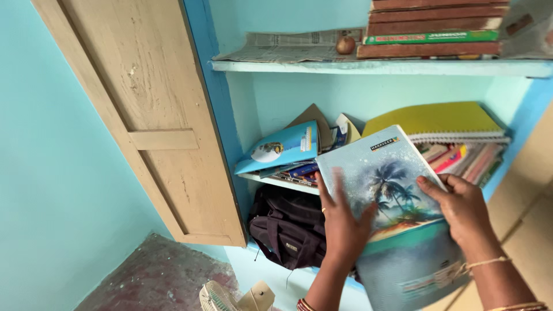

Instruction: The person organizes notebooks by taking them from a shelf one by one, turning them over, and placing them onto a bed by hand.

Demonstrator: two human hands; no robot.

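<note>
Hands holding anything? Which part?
Yes: the palm-tree notebook. Left hand lies on its cover near the left edge; right hand grips the right edge, thumb on the cover.

The notebook (397,213) held between the left hand (343,227) and the right hand (461,210) has a smooth, glossy printed paper cover, and the yellow spiral-bound book (435,120) behind it shows a matt card cover with a wire binding. The cupboard door (155,115) is bare, matt wood with a rough, scuffed grain, while the shelf (380,67) and walls carry flat painted plaster, chipped along the edge. The dark bag (288,230) below is woven cloth with a dull sheen, and newspaper (288,46) lines the upper shelf, thin and crumpled.
</note>
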